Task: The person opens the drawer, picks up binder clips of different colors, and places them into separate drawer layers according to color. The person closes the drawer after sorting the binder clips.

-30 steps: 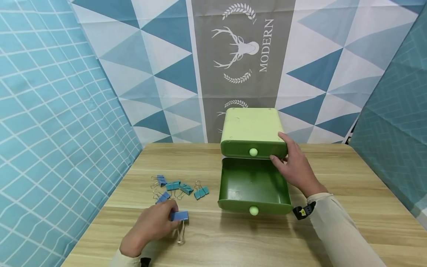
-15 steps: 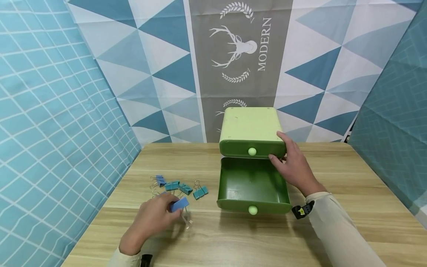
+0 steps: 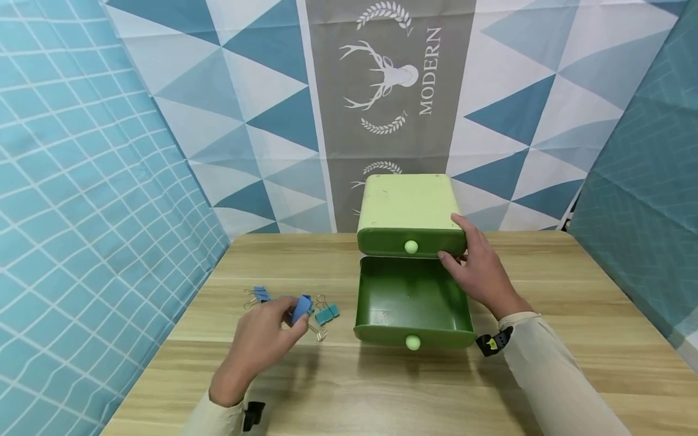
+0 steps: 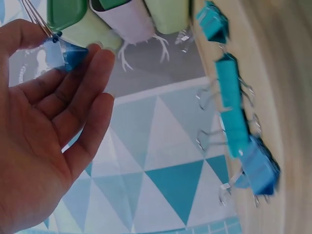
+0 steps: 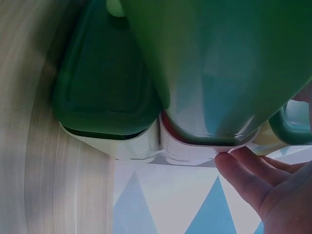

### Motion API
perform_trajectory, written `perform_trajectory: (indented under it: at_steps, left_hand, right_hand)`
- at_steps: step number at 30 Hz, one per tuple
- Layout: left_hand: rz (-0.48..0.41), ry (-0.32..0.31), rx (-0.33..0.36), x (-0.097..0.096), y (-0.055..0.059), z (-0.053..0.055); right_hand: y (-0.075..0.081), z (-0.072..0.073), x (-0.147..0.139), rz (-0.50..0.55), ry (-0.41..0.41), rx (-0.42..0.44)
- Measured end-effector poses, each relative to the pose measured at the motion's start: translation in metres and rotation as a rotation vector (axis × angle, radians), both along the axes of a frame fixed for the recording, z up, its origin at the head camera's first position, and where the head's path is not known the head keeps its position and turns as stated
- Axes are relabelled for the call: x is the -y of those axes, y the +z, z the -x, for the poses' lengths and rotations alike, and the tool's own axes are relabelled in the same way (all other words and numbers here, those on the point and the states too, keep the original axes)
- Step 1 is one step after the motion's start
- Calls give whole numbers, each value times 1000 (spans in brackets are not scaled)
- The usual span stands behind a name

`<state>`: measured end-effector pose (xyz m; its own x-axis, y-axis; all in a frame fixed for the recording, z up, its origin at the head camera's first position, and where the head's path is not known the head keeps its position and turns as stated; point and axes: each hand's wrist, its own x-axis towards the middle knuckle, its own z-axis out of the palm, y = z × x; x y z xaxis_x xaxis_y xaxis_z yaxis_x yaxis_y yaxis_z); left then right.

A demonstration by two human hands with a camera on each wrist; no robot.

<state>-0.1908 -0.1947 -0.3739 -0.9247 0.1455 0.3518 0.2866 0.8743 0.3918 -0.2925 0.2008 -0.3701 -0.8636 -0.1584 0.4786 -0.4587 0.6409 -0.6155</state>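
Observation:
My left hand (image 3: pixel 260 345) pinches a blue binder clip (image 3: pixel 302 309) between thumb and fingers, above the table. In the left wrist view the held clip (image 4: pixel 71 54) has its wire handles pointing up. Below and beyond lie more binder clips, a teal one (image 3: pixel 327 314) and a blue one (image 3: pixel 262 294) among them; the hand partly hides the others. My right hand (image 3: pixel 482 275) grips the right front corner of a green drawer unit (image 3: pixel 409 200), thumb at the front and a finger on top. Under its shut top drawer (image 3: pixel 382 241), another drawer (image 3: pixel 376 336) is pulled out and bare inside.
The wooden table (image 3: pixel 338 393) extends under everything. Patterned cloth (image 3: pixel 283 121) stands behind it, with blue checked cloth (image 3: pixel 98 181) at the left. A lower drawer (image 5: pixel 107 87) stays shut beneath the pulled-out one in the right wrist view.
My left hand has lifted the blue binder clip and moved it away from me and slightly right, covering some of the loose clips. The right hand keeps its grip on the drawer unit.

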Motion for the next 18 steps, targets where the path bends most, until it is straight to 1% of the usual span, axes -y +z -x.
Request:
perform_trajectory:
  at_steps: [4, 7, 10, 15, 18]
  left_hand:
    - [-33, -28, -54, -13, 6, 7]
    - [-28, -67, -75, -25, 12, 13]
    - [5, -111, -85, -38, 18, 17]
    - [95, -171, -111, -57, 29, 25]
    - [123, -204, -134, -66, 34, 31]
  right_hand:
    - [0, 1, 1, -7, -8, -3]
    - [-1, 1, 1, -5, -7, 1]
    - [-2, 0, 1, 6, -2, 3]
    - [-3, -1, 2, 10, 1, -8]
    - [-1, 0, 2, 6, 0, -11]
